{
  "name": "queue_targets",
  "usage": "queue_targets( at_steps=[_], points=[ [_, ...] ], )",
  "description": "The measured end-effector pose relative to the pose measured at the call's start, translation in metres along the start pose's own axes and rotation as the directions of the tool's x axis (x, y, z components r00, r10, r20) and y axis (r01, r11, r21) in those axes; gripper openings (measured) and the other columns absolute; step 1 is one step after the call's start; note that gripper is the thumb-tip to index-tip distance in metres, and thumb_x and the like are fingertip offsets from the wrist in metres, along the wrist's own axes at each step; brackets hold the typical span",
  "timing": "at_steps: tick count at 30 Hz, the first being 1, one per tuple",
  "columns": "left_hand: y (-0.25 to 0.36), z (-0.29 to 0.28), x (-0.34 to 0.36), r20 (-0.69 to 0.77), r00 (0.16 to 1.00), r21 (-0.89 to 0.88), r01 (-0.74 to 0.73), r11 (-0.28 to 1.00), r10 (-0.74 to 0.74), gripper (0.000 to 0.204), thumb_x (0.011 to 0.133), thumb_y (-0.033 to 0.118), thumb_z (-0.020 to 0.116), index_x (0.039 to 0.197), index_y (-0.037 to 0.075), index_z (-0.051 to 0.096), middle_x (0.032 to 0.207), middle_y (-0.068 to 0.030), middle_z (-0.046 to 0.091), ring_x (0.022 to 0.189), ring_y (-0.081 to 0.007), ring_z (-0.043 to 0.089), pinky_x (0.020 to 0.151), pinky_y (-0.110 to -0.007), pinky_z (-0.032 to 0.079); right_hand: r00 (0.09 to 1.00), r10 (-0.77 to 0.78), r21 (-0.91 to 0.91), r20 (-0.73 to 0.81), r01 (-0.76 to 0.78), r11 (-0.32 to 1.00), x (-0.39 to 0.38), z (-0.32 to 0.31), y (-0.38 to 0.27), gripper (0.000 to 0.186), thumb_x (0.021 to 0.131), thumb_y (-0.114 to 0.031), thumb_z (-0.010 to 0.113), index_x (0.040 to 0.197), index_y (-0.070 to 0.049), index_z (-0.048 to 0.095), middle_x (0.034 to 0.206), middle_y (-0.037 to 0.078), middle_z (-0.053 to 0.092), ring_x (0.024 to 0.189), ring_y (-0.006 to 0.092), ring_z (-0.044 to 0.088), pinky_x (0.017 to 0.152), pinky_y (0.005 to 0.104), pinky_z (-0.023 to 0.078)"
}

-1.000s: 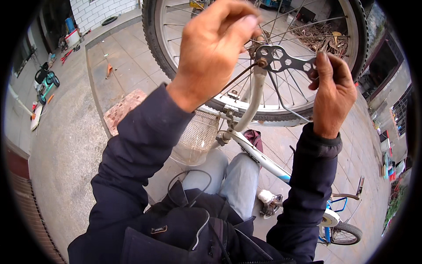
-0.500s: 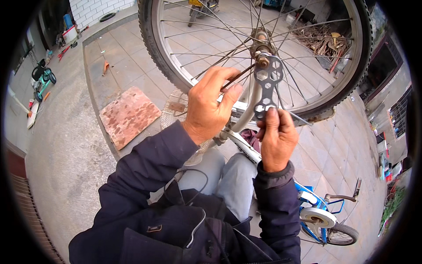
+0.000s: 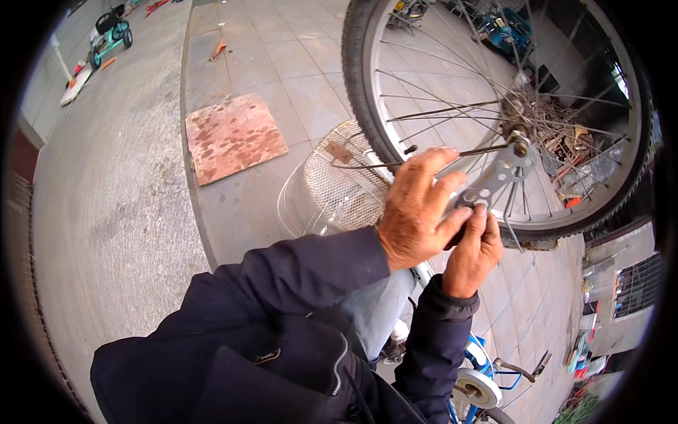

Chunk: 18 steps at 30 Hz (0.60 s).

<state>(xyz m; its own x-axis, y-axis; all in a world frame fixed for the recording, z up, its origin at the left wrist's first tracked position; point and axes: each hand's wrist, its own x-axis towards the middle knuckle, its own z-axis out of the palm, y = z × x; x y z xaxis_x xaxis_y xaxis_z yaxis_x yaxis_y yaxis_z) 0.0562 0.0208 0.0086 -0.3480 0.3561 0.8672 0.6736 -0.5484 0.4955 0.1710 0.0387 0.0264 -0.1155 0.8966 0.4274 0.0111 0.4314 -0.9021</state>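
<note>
A flat grey multi-hole wrench (image 3: 503,175) slants down from the axle nut (image 3: 521,147) at the hub of an upturned bicycle wheel (image 3: 364,92). Its upper end sits at the nut. My right hand (image 3: 474,253) pinches the lower end, thumb on top. My left hand (image 3: 418,208) closes in from the left, its thumb and a finger around the same lower end. Another left finger reaches up by a thin metal stay (image 3: 472,151). The left palm and the wrench's far side are hidden.
A wire bicycle basket (image 3: 346,187) lies left of the wheel. Beyond it is a stained reddish board (image 3: 235,136) on the paving. A small blue bicycle (image 3: 480,360) is at my lower right. Firewood (image 3: 565,145) is piled behind the wheel, and a teal tricycle (image 3: 111,37) stands far left.
My left hand has left the thin stay and come to the wrench's lower end beside my right hand. The wrench now leans down to the left. The view has shifted left.
</note>
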Motion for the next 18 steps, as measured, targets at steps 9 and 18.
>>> queue_targets(
  at_steps=[9, 18],
  points=[
    [0.002, 0.017, 0.001, -0.101, 0.995, 0.056, 0.014, 0.998, -0.008, 0.039, 0.068, 0.014, 0.073, 0.102, 0.001, 0.056, 0.124, -0.0193, 0.046, 0.112, -0.0382, 0.048, 0.095, -0.052, 0.038, 0.996, -0.064, -0.052, -0.064, 0.061, 0.997, -0.003, 0.001, 0.015, 0.024, 0.099, -0.015, 0.048, 0.105, 0.005, 0.060, 0.094, 0.004, 0.063, 0.083, 0.0079, 0.056, 0.072, 0.0217, 0.047],
    [0.006, 0.020, -0.003, -0.054, 0.996, 0.026, 0.066, 0.998, -0.064, 0.031, 0.075, 0.019, 0.070, 0.094, 0.001, 0.054, 0.127, -0.0205, 0.040, 0.126, -0.0396, 0.039, 0.105, -0.057, 0.023, 0.995, -0.066, -0.278, 0.079, 0.085, 0.957, -0.005, -0.017, 0.012, 0.030, 0.098, -0.010, 0.048, 0.122, 0.007, 0.054, 0.114, 0.010, 0.061, 0.101, 0.0131, 0.056, 0.088, 0.0251, 0.045]
  ],
)
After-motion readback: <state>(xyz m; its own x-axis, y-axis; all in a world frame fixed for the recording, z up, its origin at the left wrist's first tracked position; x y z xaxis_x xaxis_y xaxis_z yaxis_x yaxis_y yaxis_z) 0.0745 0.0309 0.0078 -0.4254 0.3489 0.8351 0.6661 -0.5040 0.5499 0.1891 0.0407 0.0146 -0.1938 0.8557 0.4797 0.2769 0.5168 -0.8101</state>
